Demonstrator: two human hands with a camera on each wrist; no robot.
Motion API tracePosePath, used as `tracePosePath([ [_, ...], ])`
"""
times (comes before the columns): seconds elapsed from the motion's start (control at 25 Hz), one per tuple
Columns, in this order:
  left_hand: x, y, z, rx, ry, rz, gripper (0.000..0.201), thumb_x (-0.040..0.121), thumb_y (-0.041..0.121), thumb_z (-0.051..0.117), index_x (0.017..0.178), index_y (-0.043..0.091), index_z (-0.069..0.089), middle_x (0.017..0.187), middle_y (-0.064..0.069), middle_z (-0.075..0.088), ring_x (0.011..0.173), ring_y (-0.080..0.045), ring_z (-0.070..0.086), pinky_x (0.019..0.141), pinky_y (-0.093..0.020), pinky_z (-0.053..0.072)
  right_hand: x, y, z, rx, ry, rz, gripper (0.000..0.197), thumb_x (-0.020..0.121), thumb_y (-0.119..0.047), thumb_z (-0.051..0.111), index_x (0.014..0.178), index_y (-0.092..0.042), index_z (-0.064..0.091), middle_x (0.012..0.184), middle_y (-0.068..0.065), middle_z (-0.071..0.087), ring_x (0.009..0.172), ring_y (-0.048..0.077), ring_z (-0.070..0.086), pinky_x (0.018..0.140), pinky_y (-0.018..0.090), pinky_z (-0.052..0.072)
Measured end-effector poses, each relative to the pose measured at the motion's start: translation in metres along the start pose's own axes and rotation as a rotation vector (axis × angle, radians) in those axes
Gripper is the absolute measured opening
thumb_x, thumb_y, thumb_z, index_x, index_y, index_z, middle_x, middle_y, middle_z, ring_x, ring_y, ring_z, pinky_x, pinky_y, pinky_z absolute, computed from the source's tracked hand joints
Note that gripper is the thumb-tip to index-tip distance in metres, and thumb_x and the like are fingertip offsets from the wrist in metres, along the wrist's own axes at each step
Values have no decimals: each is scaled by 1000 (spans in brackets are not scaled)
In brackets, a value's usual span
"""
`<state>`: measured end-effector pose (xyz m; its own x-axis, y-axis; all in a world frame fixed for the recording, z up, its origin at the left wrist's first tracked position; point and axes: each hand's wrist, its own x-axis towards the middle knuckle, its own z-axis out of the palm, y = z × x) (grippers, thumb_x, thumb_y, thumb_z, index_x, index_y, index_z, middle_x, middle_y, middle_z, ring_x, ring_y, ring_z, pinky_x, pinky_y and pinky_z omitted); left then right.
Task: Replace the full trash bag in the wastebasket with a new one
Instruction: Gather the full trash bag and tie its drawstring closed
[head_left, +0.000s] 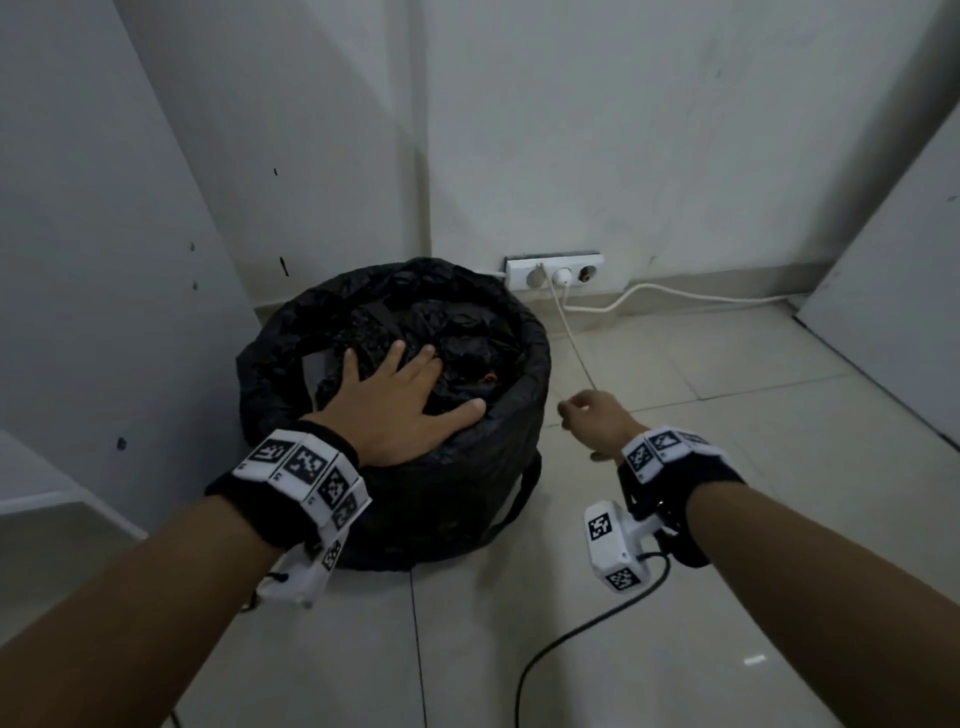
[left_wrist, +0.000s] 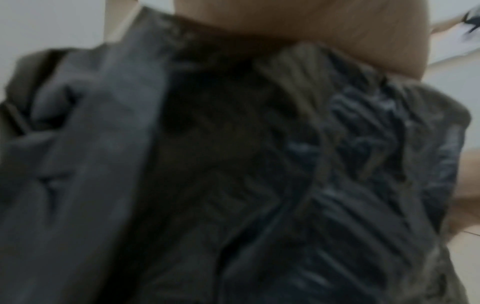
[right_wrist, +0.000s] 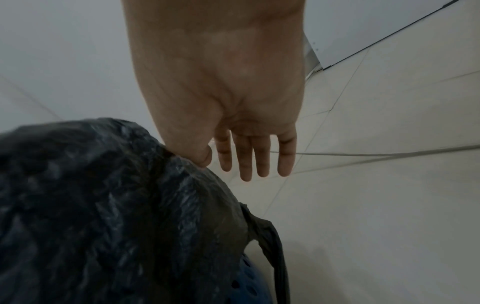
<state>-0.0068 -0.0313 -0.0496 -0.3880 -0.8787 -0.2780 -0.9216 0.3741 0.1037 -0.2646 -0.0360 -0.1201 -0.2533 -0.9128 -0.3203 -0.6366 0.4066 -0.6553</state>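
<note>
Head looks down; wrists close on trash bag (head_left: 415, 483).

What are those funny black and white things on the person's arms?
Both arms are bare. Each wrist has a black band with white blocks printed with black square patterns. A white camera box hangs under each wrist, and a black cable trails from the right one.

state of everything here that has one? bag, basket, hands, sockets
trash bag: full, still in the basket, rim folded over the edge
wastebasket: upright, lined, almost hidden by the bag
left hand: flat, fingers spread, pressing the contents
right hand: fingers straight, holding nothing
power strip: one plug in
</note>
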Motion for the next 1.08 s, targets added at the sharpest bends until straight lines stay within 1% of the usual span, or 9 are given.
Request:
tracePosePath([
  [0.08, -1, 0, -1, -7, -7, 0, 115, 64, 96, 0, 157, 28, 1, 164, 11, -9, 151, -18, -12, 115, -63, -12, -2, -3, 9, 0, -83, 41, 48, 104, -32, 43, 126, 9, 55, 125, 30, 59, 112, 44, 58, 99, 55, 48],
  [0.2, 0, 0, 0, -5, -16, 9, 125, 54, 100, -2, 156, 28, -1, 164, 11, -10, 151, -17, -13, 115, -63, -13, -2, -4, 23, 185, -141, 227, 57, 104, -37, 42, 142, 5, 41, 138, 24, 50, 124, 39, 51, 107, 53, 41],
  [0.4, 5, -1, 2, -31, -3, 11, 123, 57, 100, 7, 156, 28, 1, 164, 11, -8, 151, -17, -12, 114, -63, -13, -7, -2, 37, 288, -282, 243, 49, 107, -34, 31, 150, -10, 34, 148, 24, 42, 129, 43, 47, 96, 45, 45],
  [0.48, 6, -2, 3, -27, 4, 3, 122, 58, 100, 8, 156, 28, 2, 164, 11, -8, 151, -17, -12, 114, -63, -13, -12, 5, 46, 409, -339, 252, 52, 104, -48, 33, 148, -21, 37, 148, 15, 45, 125, 40, 52, 102, 50, 45],
  [0.6, 6, -1, 4, -32, 18, -4, 120, 59, 99, 10, 156, 28, 3, 164, 12, -7, 151, -16, -11, 115, -62, -13, 0, 17, 62, 714, -330, 362, 55, 87, -69, 55, 121, -26, 52, 114, 3, 63, 105, 30, 67, 91, 57, 49],
  [0.68, 7, -2, 5, -46, 24, -1, 122, 58, 100, 9, 156, 28, 3, 164, 12, -7, 151, -17, -10, 115, -62, -13, 14, 27, 70, 911, -303, 425, 56, 85, -56, 68, 116, -13, 53, 88, 10, 59, 81, 32, 68, 74, 51, 58],
  [0.72, 7, -2, 6, -49, 24, 4, 123, 57, 100, 8, 156, 29, 3, 164, 12, -7, 151, -17, -10, 115, -62, -12, 19, 31, 72, 962, -310, 436, 60, 85, -52, 69, 120, -5, 55, 93, 13, 62, 83, 33, 68, 72, 49, 59],
  [0.88, 8, -2, 6, -40, 22, 8, 124, 55, 100, 7, 156, 29, 4, 164, 12, -6, 151, -17, -10, 115, -62, -11, 29, 35, 69, 964, -489, 421, 73, 77, -64, 69, 129, -13, 66, 129, 18, 65, 117, 40, 63, 106, 56, 44],
  [1.08, 9, -1, 5, -21, 10, 9, 115, 63, 97, 11, 156, 30, 2, 164, 13, -8, 151, -17, -9, 115, -62, -12, 24, -27, 10, 1074, -126, 167, 43, 83, -35, 65, 112, -5, 71, 112, 20, 72, 96, 34, 72, 89, 51, 57],
])
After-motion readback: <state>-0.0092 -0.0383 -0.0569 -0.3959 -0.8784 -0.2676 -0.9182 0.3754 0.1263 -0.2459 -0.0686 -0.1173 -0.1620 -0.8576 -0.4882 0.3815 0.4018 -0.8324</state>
